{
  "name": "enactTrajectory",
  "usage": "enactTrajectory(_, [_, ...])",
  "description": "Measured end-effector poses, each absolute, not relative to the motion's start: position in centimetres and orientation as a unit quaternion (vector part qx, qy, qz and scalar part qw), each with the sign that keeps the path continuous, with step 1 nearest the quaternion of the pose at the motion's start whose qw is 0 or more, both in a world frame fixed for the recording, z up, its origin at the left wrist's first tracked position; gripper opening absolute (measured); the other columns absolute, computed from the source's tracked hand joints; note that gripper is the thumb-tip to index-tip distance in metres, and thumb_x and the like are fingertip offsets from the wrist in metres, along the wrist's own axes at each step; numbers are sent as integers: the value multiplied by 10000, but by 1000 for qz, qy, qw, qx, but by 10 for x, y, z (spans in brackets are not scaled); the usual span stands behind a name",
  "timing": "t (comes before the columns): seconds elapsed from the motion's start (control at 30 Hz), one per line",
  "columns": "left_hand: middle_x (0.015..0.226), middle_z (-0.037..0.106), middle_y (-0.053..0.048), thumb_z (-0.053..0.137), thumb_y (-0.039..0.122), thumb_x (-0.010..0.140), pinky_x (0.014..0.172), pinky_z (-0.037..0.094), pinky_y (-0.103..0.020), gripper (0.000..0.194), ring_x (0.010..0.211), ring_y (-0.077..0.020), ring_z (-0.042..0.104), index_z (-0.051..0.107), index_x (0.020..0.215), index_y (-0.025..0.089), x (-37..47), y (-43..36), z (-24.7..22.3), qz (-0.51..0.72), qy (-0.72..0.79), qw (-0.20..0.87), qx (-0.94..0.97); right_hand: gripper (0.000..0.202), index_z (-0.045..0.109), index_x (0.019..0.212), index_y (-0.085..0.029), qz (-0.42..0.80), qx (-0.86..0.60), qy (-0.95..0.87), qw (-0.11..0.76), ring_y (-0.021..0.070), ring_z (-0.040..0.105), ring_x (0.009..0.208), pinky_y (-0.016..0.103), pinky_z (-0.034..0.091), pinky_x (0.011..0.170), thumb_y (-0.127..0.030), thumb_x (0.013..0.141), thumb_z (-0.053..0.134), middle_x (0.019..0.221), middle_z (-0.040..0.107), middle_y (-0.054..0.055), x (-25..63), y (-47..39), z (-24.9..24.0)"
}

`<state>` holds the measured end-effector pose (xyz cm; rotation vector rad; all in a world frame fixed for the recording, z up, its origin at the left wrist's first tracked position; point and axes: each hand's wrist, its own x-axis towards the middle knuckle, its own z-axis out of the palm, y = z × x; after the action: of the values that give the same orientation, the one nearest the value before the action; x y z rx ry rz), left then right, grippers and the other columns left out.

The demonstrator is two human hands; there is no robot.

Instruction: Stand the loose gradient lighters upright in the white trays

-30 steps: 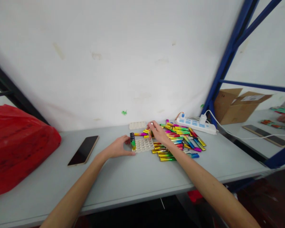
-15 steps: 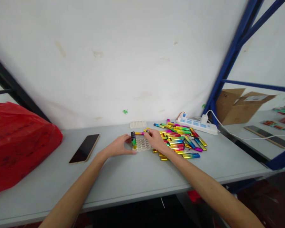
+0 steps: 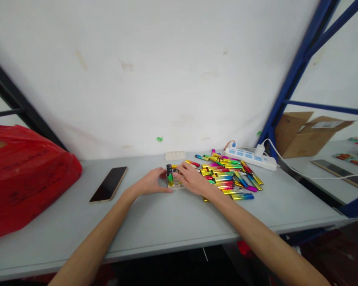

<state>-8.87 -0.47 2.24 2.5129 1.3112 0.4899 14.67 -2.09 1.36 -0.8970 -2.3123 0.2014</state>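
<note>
A small white tray with rows of holes [image 3: 177, 186] lies on the table in front of me. At its left end a row of shiny lighters with dark tops [image 3: 170, 177] stands upright. My left hand [image 3: 150, 182] is curved around that end, fingers behind and thumb at the front corner, steadying the tray. Over the tray, my right hand [image 3: 191, 178] has its fingertips closed on a lighter [image 3: 175, 171] beside the standing row; the hand hides most of it. A pile of metallic, many-coloured lighters [image 3: 226, 174] lies just right of my right hand.
A second white tray [image 3: 175, 155] lies near the wall. On the left are a phone [image 3: 109, 184] and a red plastic bag [image 3: 30, 178]. A power strip [image 3: 252, 158] with a white cable sits behind the pile. Beyond the blue frame [image 3: 282, 91] stands a cardboard box [image 3: 304, 137].
My right hand has moved left and slightly down over the tray, bringing a lighter beside the upright row. My left hand stays at the tray's end. The view has shifted slightly.
</note>
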Motion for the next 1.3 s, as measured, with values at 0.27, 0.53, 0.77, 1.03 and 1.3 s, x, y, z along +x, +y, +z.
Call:
enactTrajectory(0.27, [953, 694, -90, 834, 682, 604, 786, 519, -360, 650, 853, -282, 650, 691, 959, 156, -90, -3, 20, 165, 454, 136, 865, 325, 628, 1043, -153, 118, -373, -875, 285, 179, 658, 805, 274, 421, 718, -441, 1084, 482, 896, 730, 62, 143, -16, 7])
enactTrajectory(0.53, [984, 700, -94, 831, 659, 617, 808, 523, -372, 670, 892, -289, 647, 705, 1032, 148, -89, -3, 20, 161, 449, 150, 866, 339, 663, 1048, -158, 52, -395, -892, 214, 226, 703, 862, 292, 460, 719, -466, 1058, 522, 945, 754, 97, 137, -25, 11])
enactTrajectory(0.77, [957, 701, -88, 828, 671, 607, 779, 519, -362, 649, 860, -280, 648, 702, 975, 151, -89, -2, 19, 163, 448, 137, 868, 442, 625, 1220, -133, 14, -399, -901, 171, 258, 728, 912, 309, 488, 739, -503, 1079, 428, 1023, 758, 148, 134, -28, 17])
enactTrajectory(1.03, [928, 689, -63, 816, 657, 622, 760, 511, -337, 601, 835, -259, 639, 678, 937, 164, -90, -3, 21, 164, 445, 138, 870, 478, 696, 1031, -163, -6, -384, -909, 163, 230, 707, 826, 304, 459, 759, -584, 1040, 470, 908, 758, 104, 130, -28, 19])
enactTrajectory(1.3, [974, 693, -88, 833, 681, 607, 802, 535, -365, 650, 874, -286, 650, 683, 957, 154, -90, -1, 21, 152, 456, 135, 866, 273, 714, 1067, -140, -36, -470, -854, 221, 214, 653, 994, 298, 455, 895, -284, 1083, 483, 1032, 715, 119, 190, 9, 15])
